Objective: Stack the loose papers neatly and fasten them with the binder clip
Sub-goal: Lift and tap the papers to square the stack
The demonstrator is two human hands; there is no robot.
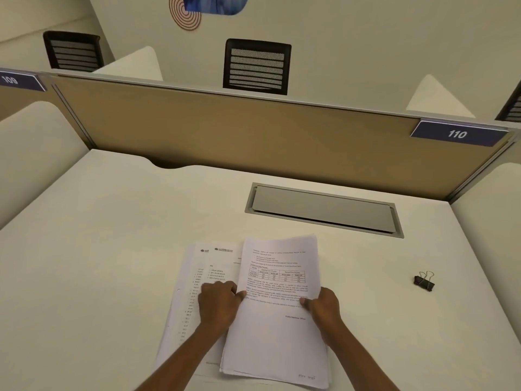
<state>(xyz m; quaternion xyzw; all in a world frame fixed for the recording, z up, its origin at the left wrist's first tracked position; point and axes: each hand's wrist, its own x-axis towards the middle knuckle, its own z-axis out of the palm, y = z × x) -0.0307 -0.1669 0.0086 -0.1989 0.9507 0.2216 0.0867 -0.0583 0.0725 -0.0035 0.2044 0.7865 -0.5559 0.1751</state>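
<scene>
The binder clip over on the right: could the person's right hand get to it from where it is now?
Probably yes. The binder clip lies alone on bare desk, nothing between it and the right hand. That hand grips the paper stack, so it must let go first.

Desk 110: materials and finishes

Desk top (112,235): smooth, matt, off-white laminate look. Papers (279,320): thin white printed sheets, matt, slightly curled at the edges. Binder clip (424,282): black body with a dull sheen, thin bright wire handles, metal by the look of it. Cable hatch (324,210): grey, brushed-metal look, satin finish. Partition panel (239,128): tan, matt, cloth-like face, with a pale metal-look top rail. Chair back (257,66): black frame, open mesh. Number plate (458,134): dark blue, smooth, white numerals.
</scene>
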